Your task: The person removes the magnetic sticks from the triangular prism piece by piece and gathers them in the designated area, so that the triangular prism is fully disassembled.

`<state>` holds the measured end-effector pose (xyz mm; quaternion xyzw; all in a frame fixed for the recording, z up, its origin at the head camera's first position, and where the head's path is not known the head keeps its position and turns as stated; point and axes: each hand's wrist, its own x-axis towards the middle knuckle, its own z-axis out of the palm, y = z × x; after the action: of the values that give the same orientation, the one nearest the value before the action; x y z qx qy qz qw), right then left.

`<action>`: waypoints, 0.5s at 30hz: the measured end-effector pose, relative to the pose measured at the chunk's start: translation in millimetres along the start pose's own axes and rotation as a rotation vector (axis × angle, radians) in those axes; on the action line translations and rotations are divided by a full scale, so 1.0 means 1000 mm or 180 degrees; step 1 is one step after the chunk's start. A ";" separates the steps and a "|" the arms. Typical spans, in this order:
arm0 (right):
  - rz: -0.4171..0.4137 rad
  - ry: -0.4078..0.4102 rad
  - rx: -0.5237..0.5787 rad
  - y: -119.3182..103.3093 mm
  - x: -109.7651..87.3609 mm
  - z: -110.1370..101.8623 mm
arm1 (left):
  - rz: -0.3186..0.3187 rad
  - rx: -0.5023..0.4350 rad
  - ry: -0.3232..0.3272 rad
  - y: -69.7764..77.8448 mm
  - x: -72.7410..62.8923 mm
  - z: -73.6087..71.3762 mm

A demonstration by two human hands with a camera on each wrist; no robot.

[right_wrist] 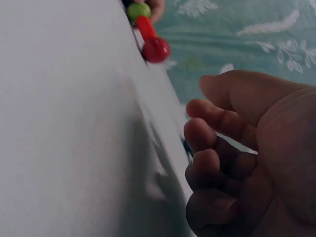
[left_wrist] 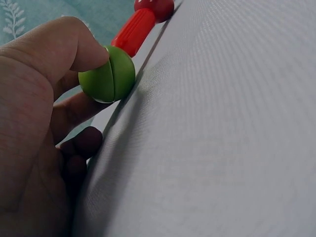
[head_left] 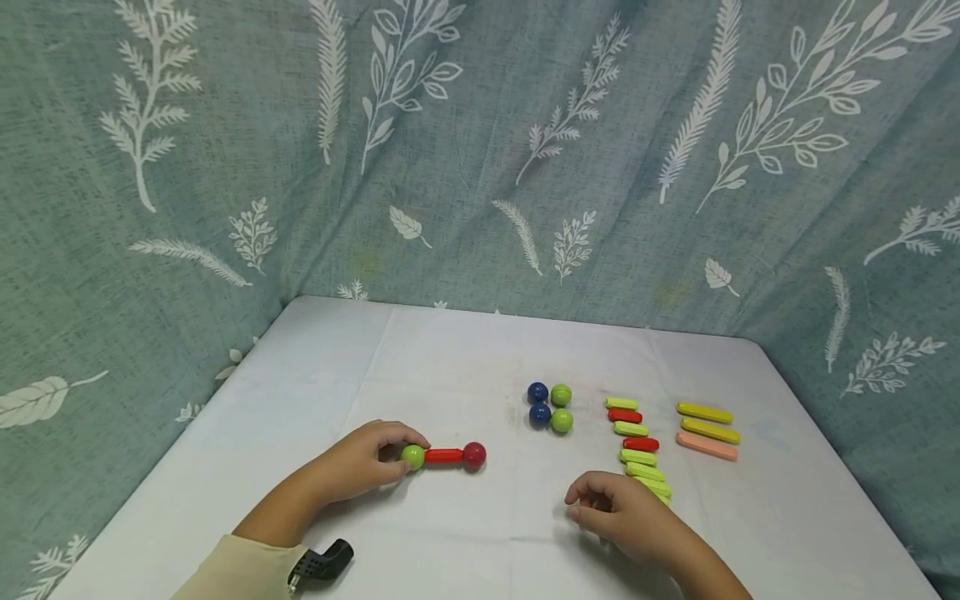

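Observation:
On the white table a red stick [head_left: 443,456] joins a green ball [head_left: 412,456] to a dark red ball [head_left: 474,455]. My left hand [head_left: 369,460] pinches the green ball between thumb and fingers; in the left wrist view the ball [left_wrist: 107,75] shows a groove round it. The red stick [left_wrist: 134,32] points away from that hand. My right hand [head_left: 622,512] hovers low at the front right, fingers loosely curled and holding nothing. Just beyond it lies a column of short light green sticks [head_left: 645,472], partly hidden behind the hand.
Two blue balls [head_left: 539,416] and two green balls [head_left: 561,420] sit grouped mid-table. Short red sticks [head_left: 641,445] lie among the light green ones. Farther right are two yellow sticks [head_left: 710,430] and a peach stick [head_left: 707,446]. A patterned curtain [head_left: 480,150] surrounds the table.

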<state>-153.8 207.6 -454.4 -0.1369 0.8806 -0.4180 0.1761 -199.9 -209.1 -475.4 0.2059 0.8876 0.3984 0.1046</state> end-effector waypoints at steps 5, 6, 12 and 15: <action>-0.0188 -0.0355 -0.0025 -0.009 0.008 0.010 | 0.0006 0.0084 0.0021 0.000 0.000 -0.001; -0.0206 -0.0398 -0.0028 -0.011 0.009 0.012 | 0.0016 0.0091 0.0022 0.000 0.000 -0.001; -0.0200 -0.0506 0.0134 -0.018 0.024 0.019 | 0.0086 0.0083 -0.0007 -0.001 0.002 -0.002; -0.0217 -0.0539 0.0189 -0.021 0.031 0.021 | 0.0103 0.0076 -0.0040 -0.003 0.003 -0.001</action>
<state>-170.7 168.5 -456.1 -0.1963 0.8446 -0.4366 0.2396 -203.5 -210.5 -476.9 0.2239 0.8882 0.3882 0.1013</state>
